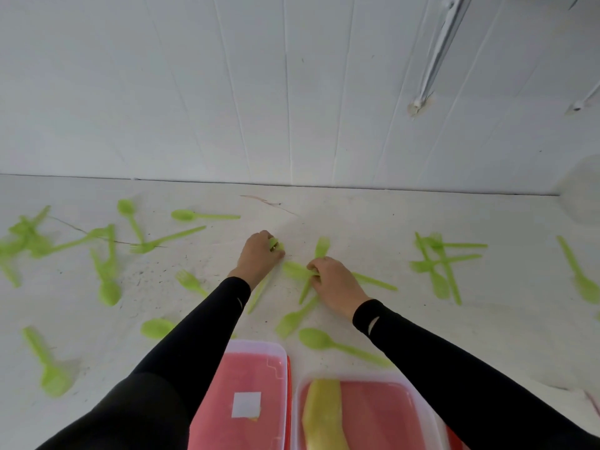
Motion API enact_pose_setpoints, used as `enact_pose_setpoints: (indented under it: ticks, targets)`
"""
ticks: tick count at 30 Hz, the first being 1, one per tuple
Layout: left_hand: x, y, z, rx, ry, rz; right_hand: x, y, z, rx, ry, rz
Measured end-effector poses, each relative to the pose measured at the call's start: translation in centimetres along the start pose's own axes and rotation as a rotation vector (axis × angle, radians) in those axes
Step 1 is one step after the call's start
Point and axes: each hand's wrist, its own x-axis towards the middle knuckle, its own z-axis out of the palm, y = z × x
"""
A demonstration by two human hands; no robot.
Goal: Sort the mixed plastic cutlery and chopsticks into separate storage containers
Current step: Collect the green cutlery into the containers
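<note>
Head view: left hand (259,256) grips green utensil (259,295); right hand (336,285) pinches crossed green cutlery (319,251) on white table (422,319).

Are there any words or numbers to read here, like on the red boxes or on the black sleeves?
There are no readable words or numbers anywhere.
White sticker on the left container: blank, no writing shows.
Yellow strip on the right container: no writing shows.
Small white mark on the left sleeve and on the right sleeve: a shape, not letters.
</note>
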Motion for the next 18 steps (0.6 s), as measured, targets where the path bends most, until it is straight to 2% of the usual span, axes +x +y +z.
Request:
enact_pose_setpoints:
  ticks: [2, 7, 9, 11, 14, 18]
  targets:
    - [-0.1, 0.0, -0.5, -0.044, 0.066, 0.050, 0.3, -0.2, -0.2, 0.084, 0.048, -0.014]
    - [-1.3, 0.6, -3.5, -0.281, 0.178, 0.161, 0.5, -0.5, -3.1, 0.324, 0.363, -0.077]
    - [-2.2, 1.1, -4.8, -0.401, 0.189, 0.189, -0.1, -0.4, -4.6, 0.350, 0.374, -0.103]
    - [-3.2, 1.8, -5.8, -0.453, 0.210, 0.204, -1.2, -0.4, -5.6, 0.304, 0.304, -0.167]
    - [-4.7, 2.8, -6.8, -0.467, 0.287, 0.210, -3.4, 0.1, -5.9, 0.107, 0.141, -0.245]
    - [-6.8, 3.5, -8.0, -0.567, 0.449, 0.129, -5.5, 0.9, -4.7, -0.204, -0.310, -0.164]
